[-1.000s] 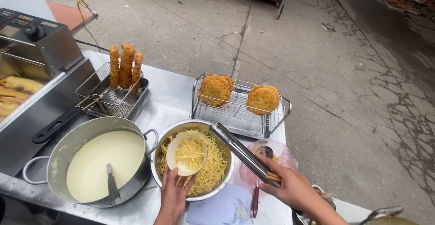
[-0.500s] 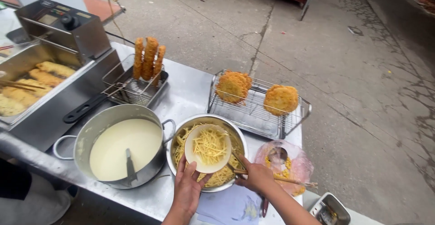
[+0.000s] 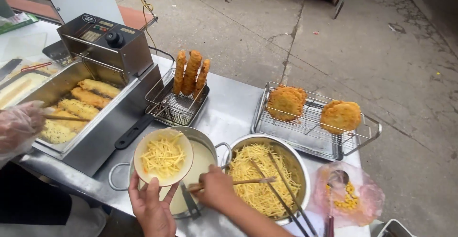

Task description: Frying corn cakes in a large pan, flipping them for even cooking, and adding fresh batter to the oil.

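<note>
Fryer (image 3: 102, 101) at ten o'clock, battered pieces bubbling in the oil, a co-worker's gloved hand (image 3: 19, 125) poking in with a stick. Steel bowl of shredded potato (image 3: 265, 179) at five o'clock, tongs resting across it. Batter pot (image 3: 200, 163) dead centre, half hidden. Wire rack (image 3: 312, 122) at two o'clock, carrying two golden fritters. Small dish (image 3: 163, 157) heaped with shreds over the pot, cradled from beneath by left hand (image 3: 151, 208), fingers curled up around its rim. Right hand (image 3: 214, 187) at six o'clock, closed around wooden chopsticks (image 3: 238, 183) pointing out over the potato.
</note>
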